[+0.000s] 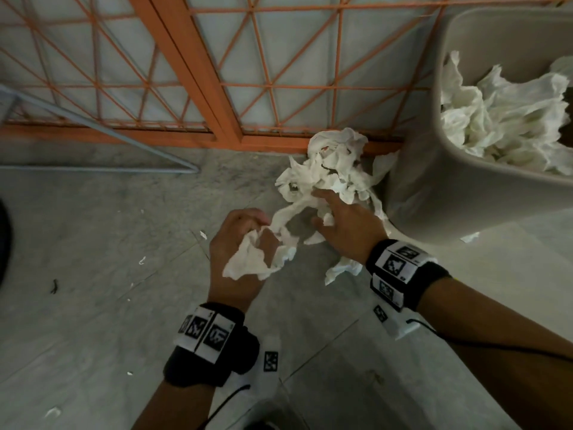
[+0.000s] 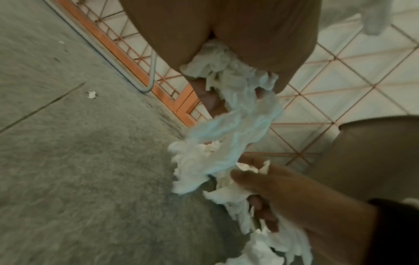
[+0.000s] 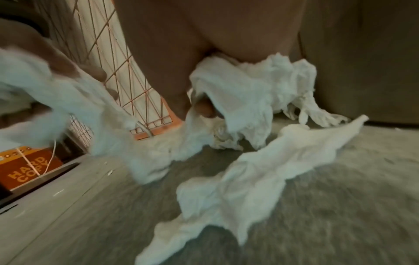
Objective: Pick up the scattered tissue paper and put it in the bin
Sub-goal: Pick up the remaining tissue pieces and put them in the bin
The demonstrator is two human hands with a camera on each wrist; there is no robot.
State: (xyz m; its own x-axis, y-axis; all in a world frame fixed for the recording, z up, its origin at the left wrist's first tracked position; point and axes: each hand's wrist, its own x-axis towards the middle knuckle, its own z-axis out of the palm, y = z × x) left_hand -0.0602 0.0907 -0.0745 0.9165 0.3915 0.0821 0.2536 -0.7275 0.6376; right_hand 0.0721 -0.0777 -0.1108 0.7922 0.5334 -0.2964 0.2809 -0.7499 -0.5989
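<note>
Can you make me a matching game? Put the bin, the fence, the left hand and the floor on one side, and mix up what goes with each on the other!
Things:
1. bin
2. fence
3. left hand
4. floor

Matches:
A. orange
B. grey, with small white scraps on it
C. has tissue inside
D. holds a wad of tissue

Pairs: 1-C, 2-A, 3-D, 4-B

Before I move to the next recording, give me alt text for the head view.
Seen from above, the left hand grips a wad of white tissue while the right hand reaches into a tangled tissue pile on the grey floor. A beige bin on the right already holds crumpled tissue, with an orange grille behind.
</note>
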